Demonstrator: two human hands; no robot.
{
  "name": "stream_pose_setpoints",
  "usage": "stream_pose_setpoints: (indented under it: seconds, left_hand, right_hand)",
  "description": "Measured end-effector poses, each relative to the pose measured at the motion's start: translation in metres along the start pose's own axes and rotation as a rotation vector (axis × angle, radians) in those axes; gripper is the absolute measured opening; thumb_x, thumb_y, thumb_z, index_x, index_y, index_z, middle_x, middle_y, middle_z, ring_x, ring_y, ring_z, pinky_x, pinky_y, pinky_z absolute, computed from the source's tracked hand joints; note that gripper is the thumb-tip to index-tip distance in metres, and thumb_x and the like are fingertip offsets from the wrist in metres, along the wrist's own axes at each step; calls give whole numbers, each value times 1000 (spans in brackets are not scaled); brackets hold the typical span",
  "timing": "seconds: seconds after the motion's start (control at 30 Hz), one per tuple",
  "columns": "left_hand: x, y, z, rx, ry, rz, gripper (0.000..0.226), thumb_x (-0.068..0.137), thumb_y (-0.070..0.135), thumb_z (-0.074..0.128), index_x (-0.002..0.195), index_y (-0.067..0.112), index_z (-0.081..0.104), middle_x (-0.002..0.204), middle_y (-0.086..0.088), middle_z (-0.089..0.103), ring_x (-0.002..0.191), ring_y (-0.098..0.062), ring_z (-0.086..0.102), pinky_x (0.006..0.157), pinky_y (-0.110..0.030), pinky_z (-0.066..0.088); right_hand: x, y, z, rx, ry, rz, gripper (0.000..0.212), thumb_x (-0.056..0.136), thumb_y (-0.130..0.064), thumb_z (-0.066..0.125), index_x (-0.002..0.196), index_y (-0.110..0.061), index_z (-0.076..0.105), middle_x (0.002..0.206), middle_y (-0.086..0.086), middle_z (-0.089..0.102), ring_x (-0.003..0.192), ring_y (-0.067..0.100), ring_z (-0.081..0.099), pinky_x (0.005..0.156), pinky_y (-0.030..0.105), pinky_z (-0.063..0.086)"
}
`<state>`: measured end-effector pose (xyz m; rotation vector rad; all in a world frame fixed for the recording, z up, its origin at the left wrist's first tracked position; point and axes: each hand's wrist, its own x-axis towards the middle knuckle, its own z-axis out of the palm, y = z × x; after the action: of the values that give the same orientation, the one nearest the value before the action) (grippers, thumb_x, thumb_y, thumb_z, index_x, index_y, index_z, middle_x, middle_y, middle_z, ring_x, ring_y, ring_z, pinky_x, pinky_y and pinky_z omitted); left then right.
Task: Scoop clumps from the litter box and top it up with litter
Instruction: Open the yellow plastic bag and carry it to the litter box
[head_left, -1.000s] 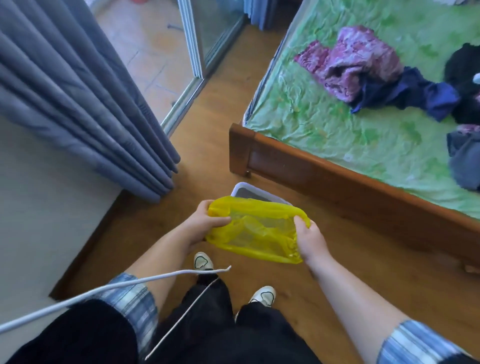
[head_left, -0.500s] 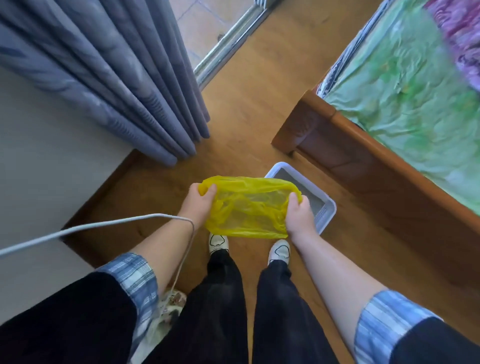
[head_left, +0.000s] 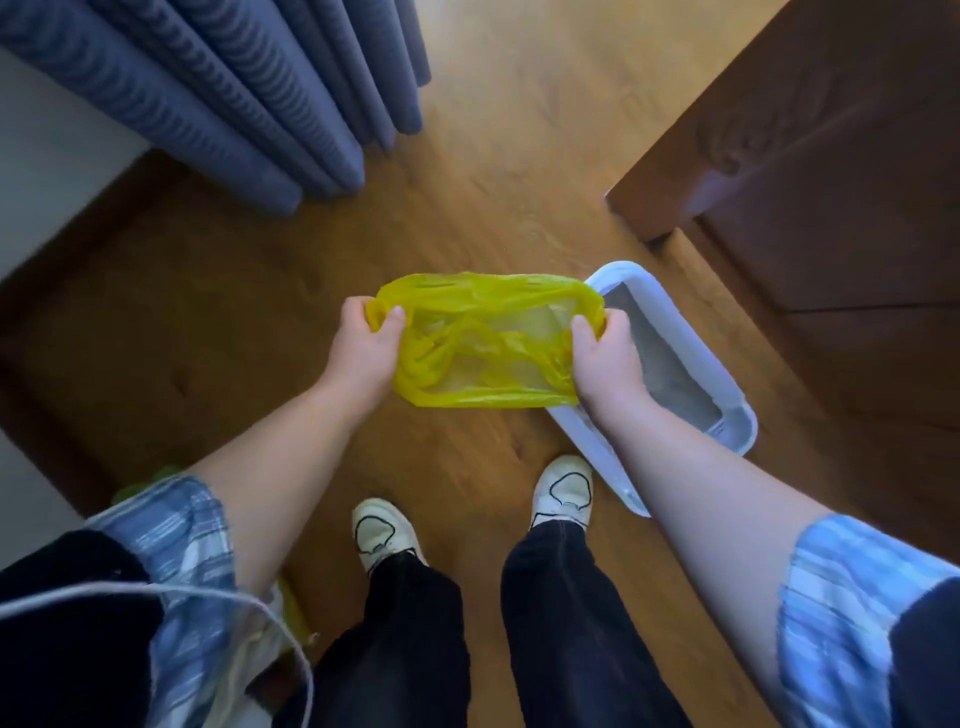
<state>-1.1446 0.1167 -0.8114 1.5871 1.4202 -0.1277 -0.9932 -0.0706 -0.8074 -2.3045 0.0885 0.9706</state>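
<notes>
The person has walked closer, and now the litter box (head_left: 675, 364) lies right by their feet — a moment ago it was farther ahead on the floor. The bed with the green sheet has gone out of view; only the dark wooden bed frame (head_left: 810, 171) shows, just past the far side of the litter box. The yellow plastic bag (head_left: 483, 348) is pulled wider than before, with its mouth stretched open.

The left hand (head_left: 363, 353) is pinched tight on the bag's edge on the side away from the litter box. The right hand (head_left: 605, 358) is clamped on the other edge, and it hangs over the near rim of the litter box. The bag is up in the air, not touching the floor.

I think this means the bag is being made ready to take the clumps. No scooping has begun yet — no scoop is in view.

Counting: one litter box, with grey litter inside. One yellow bag. Two hands, both on the bag. Two white shoes, one (head_left: 563, 491) touching the near side of the litter box and one (head_left: 382, 532) a bit away from it. One blue curtain (head_left: 249, 93), well apart from the litter box.
</notes>
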Motion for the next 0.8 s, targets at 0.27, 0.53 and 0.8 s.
stream_pose_setpoints:
  seconds: [0.27,0.53,0.8]
  left_hand:
    - [101,-72,69,-95,36,31,42,99,28,58,135,11,44,111,-1,55,99,-16,52,75,-19,35]
    - [197,-102,93,-20,21,79,43,100,28,54,137,10,41,125,-16,59,115,-29,56,85,-28,38]
    - [229,-115,103,135,-43,85,65,97,37,59,144,5,29,140,-21,49,126,-35,49,98,-33,38]
  right_hand:
    - [103,42,73,-130,22,-230,45,98,-22,50,139,-4,40,137,13,48,128,27,45,100,29,33]
    - [192,40,118,-426,-13,-393,62,98,-25,47,153,-10,24,149,18,42,132,33,44,102,37,36]
    - [223,45,136,-835,2,-371,90,93,-46,50,157,-6,1,152,21,37,134,39,42,103,48,41]
